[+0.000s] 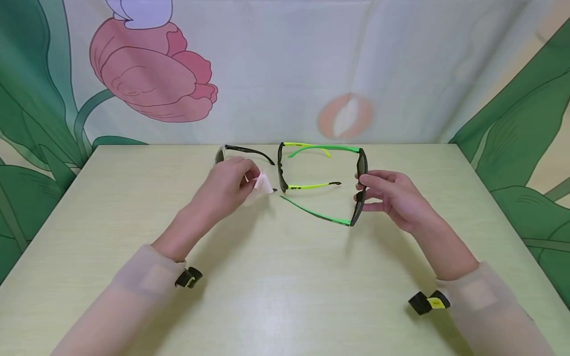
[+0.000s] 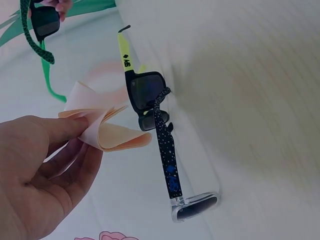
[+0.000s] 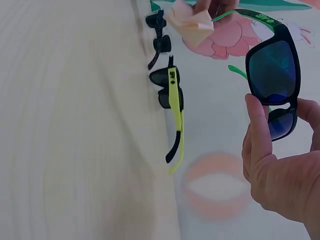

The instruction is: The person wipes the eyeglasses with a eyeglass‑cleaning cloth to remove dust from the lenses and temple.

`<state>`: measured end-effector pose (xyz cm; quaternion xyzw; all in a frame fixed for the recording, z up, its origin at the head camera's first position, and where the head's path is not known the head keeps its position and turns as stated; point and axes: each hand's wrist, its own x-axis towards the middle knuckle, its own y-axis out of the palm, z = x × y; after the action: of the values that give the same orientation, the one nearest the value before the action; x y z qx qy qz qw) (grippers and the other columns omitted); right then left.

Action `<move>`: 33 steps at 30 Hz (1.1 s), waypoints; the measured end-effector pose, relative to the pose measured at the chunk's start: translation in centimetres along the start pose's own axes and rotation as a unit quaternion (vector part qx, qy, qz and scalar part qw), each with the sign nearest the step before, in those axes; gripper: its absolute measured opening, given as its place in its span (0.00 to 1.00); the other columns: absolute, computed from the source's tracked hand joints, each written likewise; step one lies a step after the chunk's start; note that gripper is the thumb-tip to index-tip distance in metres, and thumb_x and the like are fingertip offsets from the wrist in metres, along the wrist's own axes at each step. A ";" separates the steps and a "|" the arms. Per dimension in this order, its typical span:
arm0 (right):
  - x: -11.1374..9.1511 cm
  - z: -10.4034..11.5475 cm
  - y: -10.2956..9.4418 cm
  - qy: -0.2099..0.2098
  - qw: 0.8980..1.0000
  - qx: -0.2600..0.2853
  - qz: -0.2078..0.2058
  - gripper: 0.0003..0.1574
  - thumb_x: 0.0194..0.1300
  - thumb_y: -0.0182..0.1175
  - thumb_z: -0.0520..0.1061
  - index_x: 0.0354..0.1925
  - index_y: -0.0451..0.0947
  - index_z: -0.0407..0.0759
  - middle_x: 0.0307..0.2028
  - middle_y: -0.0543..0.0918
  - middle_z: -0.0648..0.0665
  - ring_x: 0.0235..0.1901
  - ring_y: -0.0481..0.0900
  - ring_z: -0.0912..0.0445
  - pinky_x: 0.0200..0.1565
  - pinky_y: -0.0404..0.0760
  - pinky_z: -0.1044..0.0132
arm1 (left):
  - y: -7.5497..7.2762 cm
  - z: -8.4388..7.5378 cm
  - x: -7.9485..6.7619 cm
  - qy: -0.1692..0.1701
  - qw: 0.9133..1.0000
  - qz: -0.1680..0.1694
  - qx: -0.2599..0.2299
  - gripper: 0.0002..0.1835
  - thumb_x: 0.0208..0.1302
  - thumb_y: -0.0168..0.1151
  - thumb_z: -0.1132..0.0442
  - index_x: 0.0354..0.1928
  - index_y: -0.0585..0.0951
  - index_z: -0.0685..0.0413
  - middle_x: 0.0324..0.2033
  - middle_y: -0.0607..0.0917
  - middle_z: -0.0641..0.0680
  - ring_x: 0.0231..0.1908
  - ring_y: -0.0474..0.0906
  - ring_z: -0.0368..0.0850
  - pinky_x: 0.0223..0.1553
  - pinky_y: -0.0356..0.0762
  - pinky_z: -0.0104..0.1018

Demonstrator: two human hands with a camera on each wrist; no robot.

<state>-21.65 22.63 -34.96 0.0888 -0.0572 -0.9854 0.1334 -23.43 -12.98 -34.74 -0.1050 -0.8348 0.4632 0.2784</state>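
Note:
My right hand [image 1: 396, 198] holds a pair of green-armed sunglasses [image 3: 272, 72] by the black front, thumb on one side and fingers on the other; the arms are unfolded and point left. In my left hand [image 1: 231, 180], thumb and fingers pinch a folded pale pink cloth [image 2: 102, 125]. Yellow-armed sunglasses [image 1: 311, 187] stand on the table between the hands, arms unfolded. Behind the left hand are sunglasses with a clear front and speckled dark arms [image 2: 165, 145], partly hidden by that hand in the head view.
The pale wooden table [image 1: 276, 287] reaches back to a curtain [image 1: 276, 69] printed with flowers and leaves. Each sleeve carries a small black strap, the left strap [image 1: 189, 278] and the right strap [image 1: 429, 302].

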 end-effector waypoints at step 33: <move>4.6 -2.2 -6.9 0.090 0.988 -0.062 -0.105 0.44 0.73 0.64 0.53 0.70 0.60 0.26 0.45 0.80 0.45 0.46 0.82 0.56 0.49 0.85 0.65 | 0.3 -0.3 -1.8 0.026 0.998 0.053 -0.010 0.07 0.61 0.65 0.79 0.37 0.84 0.62 0.31 0.85 0.54 0.35 0.81 0.49 0.37 0.81 0.40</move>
<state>-27.30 27.80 -38.79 0.1741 0.0259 -0.9836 0.0388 -21.79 -13.46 -35.52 -0.1639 -0.8251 0.4663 0.2736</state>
